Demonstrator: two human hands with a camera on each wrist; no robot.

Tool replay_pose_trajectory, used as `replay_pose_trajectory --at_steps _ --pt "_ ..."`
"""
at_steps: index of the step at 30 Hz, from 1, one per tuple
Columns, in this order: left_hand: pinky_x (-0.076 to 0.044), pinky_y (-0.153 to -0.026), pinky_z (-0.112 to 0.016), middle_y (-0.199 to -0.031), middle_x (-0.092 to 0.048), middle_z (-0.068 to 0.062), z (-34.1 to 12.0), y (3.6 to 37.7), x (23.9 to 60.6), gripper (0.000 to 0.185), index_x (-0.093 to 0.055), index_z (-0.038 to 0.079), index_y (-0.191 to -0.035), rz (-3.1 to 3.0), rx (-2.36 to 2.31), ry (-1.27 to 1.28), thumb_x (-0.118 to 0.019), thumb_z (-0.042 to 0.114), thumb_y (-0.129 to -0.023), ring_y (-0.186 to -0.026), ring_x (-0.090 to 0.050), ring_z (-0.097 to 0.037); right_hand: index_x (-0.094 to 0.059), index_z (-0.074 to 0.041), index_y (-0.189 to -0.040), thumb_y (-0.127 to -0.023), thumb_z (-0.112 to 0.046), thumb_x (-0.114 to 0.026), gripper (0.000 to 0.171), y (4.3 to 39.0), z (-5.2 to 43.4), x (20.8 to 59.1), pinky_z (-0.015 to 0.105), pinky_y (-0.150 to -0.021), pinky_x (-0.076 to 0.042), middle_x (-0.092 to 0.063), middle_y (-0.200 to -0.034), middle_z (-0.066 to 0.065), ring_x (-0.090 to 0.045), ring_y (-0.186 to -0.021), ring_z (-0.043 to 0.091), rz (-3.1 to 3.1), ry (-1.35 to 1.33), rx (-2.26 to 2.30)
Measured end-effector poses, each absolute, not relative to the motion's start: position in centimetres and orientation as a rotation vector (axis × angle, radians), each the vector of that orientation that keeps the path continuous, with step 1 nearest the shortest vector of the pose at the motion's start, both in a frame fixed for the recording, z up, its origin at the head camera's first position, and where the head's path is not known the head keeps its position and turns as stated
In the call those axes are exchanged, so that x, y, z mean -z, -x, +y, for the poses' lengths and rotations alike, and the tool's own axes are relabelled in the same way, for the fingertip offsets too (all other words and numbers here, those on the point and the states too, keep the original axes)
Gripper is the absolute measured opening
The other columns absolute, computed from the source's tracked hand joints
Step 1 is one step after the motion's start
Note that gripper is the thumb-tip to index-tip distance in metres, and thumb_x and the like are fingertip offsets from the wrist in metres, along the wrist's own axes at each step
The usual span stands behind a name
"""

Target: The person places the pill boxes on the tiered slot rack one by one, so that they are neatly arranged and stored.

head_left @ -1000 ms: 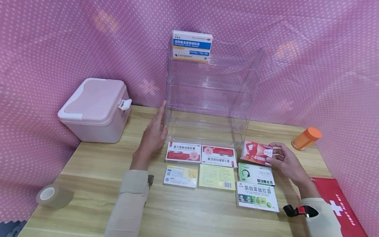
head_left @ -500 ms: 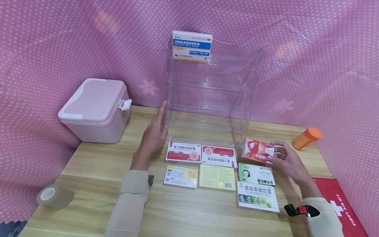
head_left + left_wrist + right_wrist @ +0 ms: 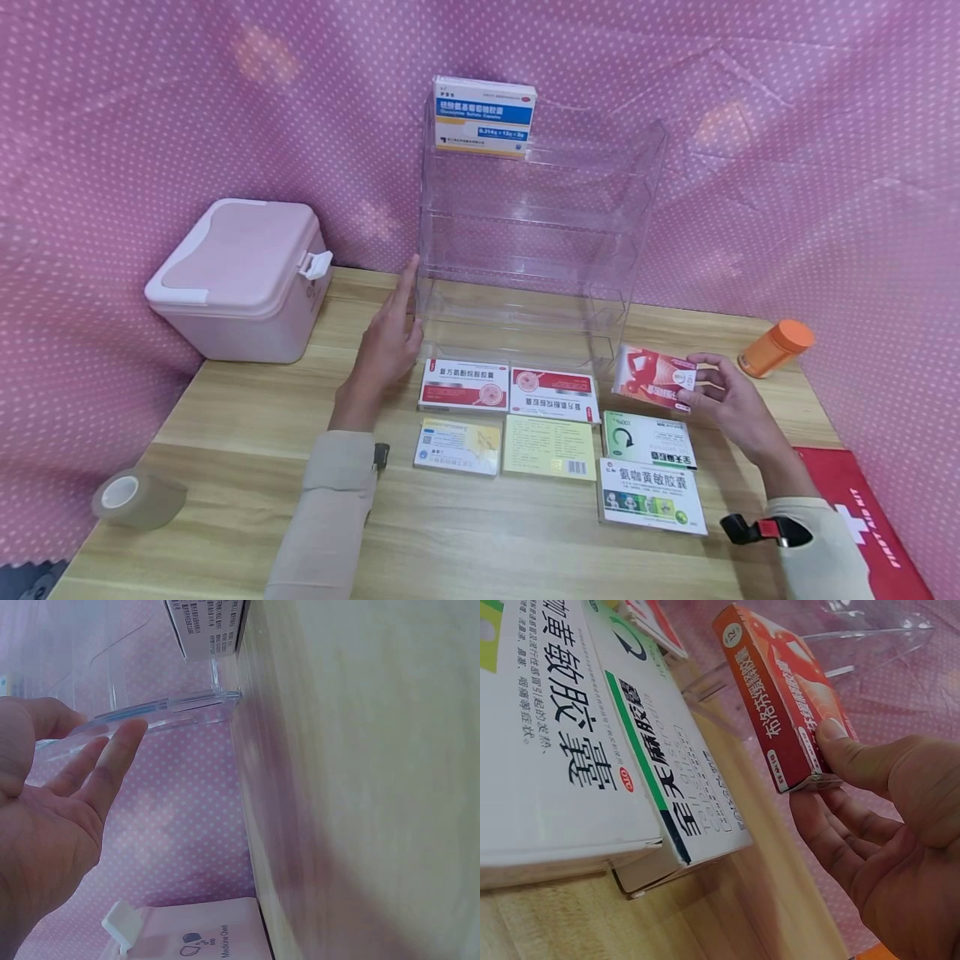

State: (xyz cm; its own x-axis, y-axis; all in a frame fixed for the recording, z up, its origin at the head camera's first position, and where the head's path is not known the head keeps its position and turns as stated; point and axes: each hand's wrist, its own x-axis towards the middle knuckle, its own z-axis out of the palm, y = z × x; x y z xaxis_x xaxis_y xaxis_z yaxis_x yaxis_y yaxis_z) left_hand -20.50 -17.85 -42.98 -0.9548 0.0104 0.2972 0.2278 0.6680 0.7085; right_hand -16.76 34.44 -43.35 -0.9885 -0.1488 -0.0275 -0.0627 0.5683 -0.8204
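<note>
My right hand pinches a red medicine box by its right end. The right wrist view shows the thumb on the front of that red box and fingers behind, with the box tilted and raised off the table. My left hand rests against the left side of a clear acrylic tiered rack, its fingers fairly straight. In the left wrist view the left hand touches the rack's side panel. A white-and-blue medicine box stands at the rack's top left.
Two red-and-white boxes, a pale yellow-white box, a yellow box, a green-and-white box and a white capsule box lie before the rack. Around them are a pink medicine chest, tape roll, orange bottle and red first-aid pouch.
My right hand has lifted the red box slightly up and away from its spot above the green-and-white box. My left hand keeps its place at the rack.
</note>
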Motion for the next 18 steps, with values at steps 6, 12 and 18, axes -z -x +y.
replay_pose_trajectory --at_steps 6,12,18 --pt "-0.049 -0.118 -0.069 -0.182 -0.021 -0.004 -17.8 20.5 42.9 0.101 -0.003 0.046 -0.173 -2.627 1.17 0.179 -0.06 -0.002 -0.103 -0.156 -0.043 -0.045 -0.045 -0.005 -0.151 -0.101 -0.014 -0.075 0.058 16.5 34.6 42.9 0.014 -0.084 -0.062 -0.064 -0.117 -0.022 -0.066 -0.103 -0.009 2.702 0.209 1.446" --pt "-0.05 -0.117 -0.069 -0.182 -0.02 -0.003 -17.7 20.3 42.7 0.101 -0.002 0.047 -0.172 -2.638 1.172 0.168 -0.059 -0.001 -0.104 -0.155 -0.044 -0.045 -0.047 -0.006 -0.15 -0.101 -0.012 -0.075 0.057 16.4 34.8 42.6 0.013 -0.084 -0.062 -0.064 -0.116 -0.025 -0.066 -0.103 -0.009 2.696 0.222 1.479" --pt "-0.05 -0.116 -0.068 -0.182 -0.02 -0.003 -17.8 20.3 42.7 0.1 -0.004 0.045 -0.173 -2.629 1.179 0.17 -0.06 -0.002 -0.104 -0.155 -0.044 -0.045 -0.046 -0.011 -0.151 -0.102 -0.015 -0.074 0.055 16.4 34.9 42.2 0.014 -0.084 -0.062 -0.064 -0.117 -0.024 -0.066 -0.104 -0.008 2.681 0.195 1.486"
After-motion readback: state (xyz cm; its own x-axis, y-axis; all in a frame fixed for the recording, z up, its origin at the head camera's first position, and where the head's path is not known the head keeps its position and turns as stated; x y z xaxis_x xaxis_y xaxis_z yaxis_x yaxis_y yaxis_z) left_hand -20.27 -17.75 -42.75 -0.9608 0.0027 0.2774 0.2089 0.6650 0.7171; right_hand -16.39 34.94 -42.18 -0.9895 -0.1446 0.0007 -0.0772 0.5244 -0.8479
